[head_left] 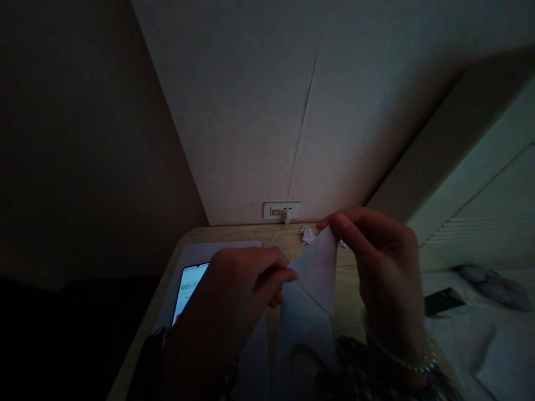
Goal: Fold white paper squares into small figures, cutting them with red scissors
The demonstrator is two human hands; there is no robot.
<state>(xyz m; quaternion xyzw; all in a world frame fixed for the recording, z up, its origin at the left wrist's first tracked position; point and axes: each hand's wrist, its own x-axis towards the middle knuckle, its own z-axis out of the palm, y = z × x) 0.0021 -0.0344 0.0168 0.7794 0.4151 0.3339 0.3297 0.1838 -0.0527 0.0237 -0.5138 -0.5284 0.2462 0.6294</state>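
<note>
Left hand (251,284) pinches the folded paper (320,267) at its left corner, and the right hand (382,256) grip pinches its top corner, over the tabletop (348,301). Left of the paper, a lit phone (188,292), partly covered by the left hand, lies on a sheet (256,353); beyond the paper are a scrap (307,235) and a socket (276,211).

White paper (318,266), pale wood-grained table (346,287), greyish wall (246,139), reddish switch (276,211)
</note>
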